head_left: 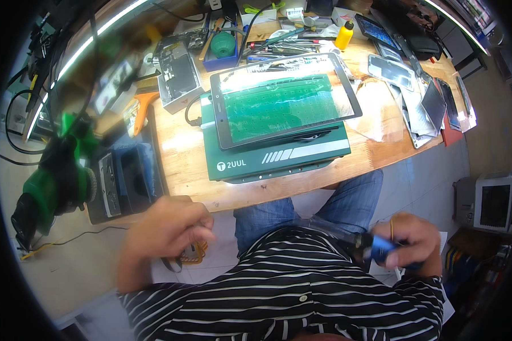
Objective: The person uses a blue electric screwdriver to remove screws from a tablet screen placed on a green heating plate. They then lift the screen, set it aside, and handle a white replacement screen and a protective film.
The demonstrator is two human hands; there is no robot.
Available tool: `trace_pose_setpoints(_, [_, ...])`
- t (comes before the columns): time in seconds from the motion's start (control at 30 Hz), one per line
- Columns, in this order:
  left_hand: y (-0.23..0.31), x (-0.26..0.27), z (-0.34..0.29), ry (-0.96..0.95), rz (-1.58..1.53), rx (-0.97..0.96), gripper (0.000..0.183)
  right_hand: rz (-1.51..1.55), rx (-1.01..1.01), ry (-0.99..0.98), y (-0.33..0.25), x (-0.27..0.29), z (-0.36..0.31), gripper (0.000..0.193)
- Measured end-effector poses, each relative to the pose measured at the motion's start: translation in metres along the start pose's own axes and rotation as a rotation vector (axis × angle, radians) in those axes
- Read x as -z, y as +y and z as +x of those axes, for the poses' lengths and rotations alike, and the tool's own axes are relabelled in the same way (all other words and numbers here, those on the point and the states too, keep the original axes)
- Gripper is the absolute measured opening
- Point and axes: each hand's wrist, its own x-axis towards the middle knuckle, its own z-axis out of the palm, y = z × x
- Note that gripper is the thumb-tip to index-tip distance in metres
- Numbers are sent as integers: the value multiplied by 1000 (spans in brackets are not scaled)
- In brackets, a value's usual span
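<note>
1. Closest to the camera, along the lower edge: a black shirt (pixel 279 295) with white stripes, and beyond it blue jeans (pixel 347 199) under the front edge of the desk (pixel 188 182).
2. At the right, in front of the body: the right hand (pixel 415 241), fingers wrapped around a blue-and-black handheld object (pixel 381 248), too blurred to identify; a thin yellowish band around one finger.
3. At the left, near the desk's front edge: the left hand (pixel 173 230), fingers curled inward, thumb toward the middle; blurred, so impossible to tell whether gripping anything.
4. In the middle of the desk, well apart from both hands: a clear panel (pixel 284 99) with a black border, lying skewed on top of a green machine (pixel 318 148) with white markings on its front, one corner extending past the right side.
5. Behind the machine: a blue tray (pixel 228 62) with a green rounded item (pixel 222 44) inside, and slim tools (pixel 284 48) in a loose heap, just beside a yellow bottle (pixel 344 37) with a dark cap.
6. Left of the machine: an opened device (pixel 179 74) on a white box, an orange-handled tool (pixel 145 111) near it, and, farther left, a green-and-black apparatus (pixel 62 176).
7. On the desk's right: phones and thin panels, partly overlapping, including a pale-screened phone (pixel 391 71).
</note>
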Motion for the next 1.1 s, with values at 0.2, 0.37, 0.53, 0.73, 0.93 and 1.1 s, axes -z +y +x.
trace_pose_setpoints(0.2, [9,-54,30,698,-154,-203,29,630,66,395,49,-28,64,64])
trace_pose_setpoints(0.37, [4,-72,66,680,-116,-318,42,801,176,402,56,-34,90,52])
trace_pose_setpoints(0.53, [0,-80,70,767,-92,-231,42,811,158,391,57,-34,97,51])
trace_pose_setpoints(0.73, [-12,-83,75,720,-182,-324,40,864,140,428,58,-37,97,52])
trace_pose_setpoints(0.93, [-10,-81,85,752,-274,-350,42,875,123,459,52,-39,95,53])
trace_pose_setpoints(1.1, [-13,-85,89,729,-444,-380,52,894,137,472,53,-40,95,54])
